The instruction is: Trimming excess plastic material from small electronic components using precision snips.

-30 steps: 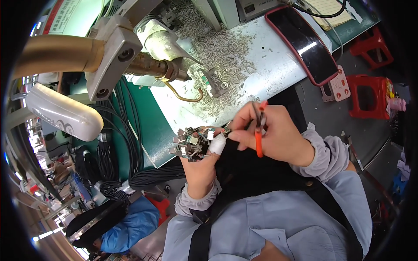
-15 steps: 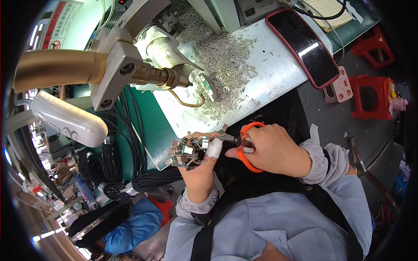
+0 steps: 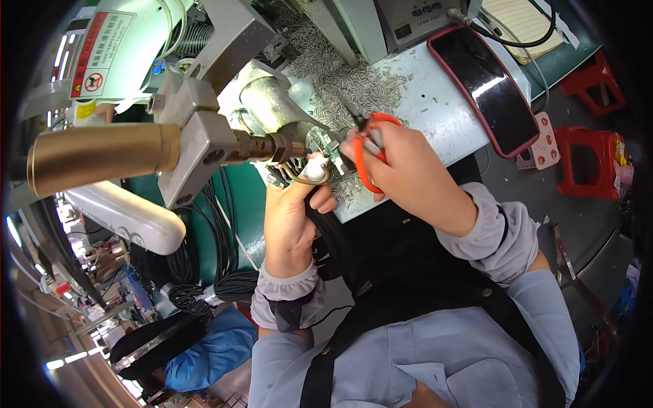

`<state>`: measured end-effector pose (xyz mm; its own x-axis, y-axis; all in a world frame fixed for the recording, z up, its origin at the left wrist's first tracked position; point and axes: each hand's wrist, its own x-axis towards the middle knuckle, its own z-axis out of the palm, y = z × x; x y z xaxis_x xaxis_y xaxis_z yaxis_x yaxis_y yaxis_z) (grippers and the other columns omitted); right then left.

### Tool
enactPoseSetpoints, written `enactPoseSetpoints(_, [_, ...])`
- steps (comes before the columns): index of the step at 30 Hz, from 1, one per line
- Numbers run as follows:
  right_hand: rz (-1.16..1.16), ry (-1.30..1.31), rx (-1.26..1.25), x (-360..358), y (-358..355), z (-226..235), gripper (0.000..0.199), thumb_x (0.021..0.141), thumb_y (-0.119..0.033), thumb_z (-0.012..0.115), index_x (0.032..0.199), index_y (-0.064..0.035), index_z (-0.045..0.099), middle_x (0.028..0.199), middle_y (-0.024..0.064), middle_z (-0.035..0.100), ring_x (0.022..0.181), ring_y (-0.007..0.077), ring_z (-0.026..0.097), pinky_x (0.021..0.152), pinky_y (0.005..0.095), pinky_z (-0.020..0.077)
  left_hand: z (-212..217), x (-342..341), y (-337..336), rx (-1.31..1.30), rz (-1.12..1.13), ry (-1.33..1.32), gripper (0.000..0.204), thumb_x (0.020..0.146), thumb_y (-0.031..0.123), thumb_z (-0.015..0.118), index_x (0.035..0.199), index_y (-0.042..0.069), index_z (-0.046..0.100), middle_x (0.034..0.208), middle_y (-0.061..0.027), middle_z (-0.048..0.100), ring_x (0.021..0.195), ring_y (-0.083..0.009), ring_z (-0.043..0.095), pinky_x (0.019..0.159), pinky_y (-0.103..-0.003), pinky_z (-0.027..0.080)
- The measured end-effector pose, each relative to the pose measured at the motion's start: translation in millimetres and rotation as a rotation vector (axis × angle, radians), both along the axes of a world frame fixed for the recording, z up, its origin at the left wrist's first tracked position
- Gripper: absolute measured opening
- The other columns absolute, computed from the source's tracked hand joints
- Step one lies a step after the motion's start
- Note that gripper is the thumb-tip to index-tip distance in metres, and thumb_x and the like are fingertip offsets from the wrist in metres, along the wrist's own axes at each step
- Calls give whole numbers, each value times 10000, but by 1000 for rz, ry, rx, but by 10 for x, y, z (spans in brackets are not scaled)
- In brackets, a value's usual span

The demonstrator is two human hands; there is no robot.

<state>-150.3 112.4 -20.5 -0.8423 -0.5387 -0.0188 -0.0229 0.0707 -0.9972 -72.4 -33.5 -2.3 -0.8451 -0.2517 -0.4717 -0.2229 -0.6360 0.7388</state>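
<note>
Head view: left hand (image 3: pixel 294 216) grips small part (image 3: pixel 318 168) at bench edge (image 3: pixel 381 197); right hand (image 3: pixel 401 170) holds orange cutters (image 3: pixel 367 146), tight w/ machine (image 3: pixel 224 136)

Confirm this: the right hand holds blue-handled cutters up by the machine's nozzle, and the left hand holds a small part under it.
Not quite. In the head view the cutters in the right hand have orange handles, not blue. The rest stands: they are up by the machine's nozzle, and the left hand holds a small part under it.
</note>
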Motion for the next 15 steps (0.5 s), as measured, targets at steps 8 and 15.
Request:
enactPoseSetpoints(8, [177, -214, 32, -150, -81, 81, 236, 851, -213, 540, 759, -10, 461, 497, -1, 430, 395, 61, 413, 372, 230, 331, 2, -29, -94, -20, -79, -3, 169, 781, 57, 571, 926, -8, 513, 653, -46, 478, 456, -78, 351, 417, -225, 280])
enactPoseSetpoints(15, [118, -67, -21, -117, -113, -17, 175, 848, -169, 535, 804, -6, 490, 525, 7, 456, 411, 56, 414, 377, 225, 339, -22, -46, -95, -7, -70, 47, 173, 779, 72, 580, 902, -31, 516, 640, -49, 477, 456, -80, 351, 417, -228, 279])
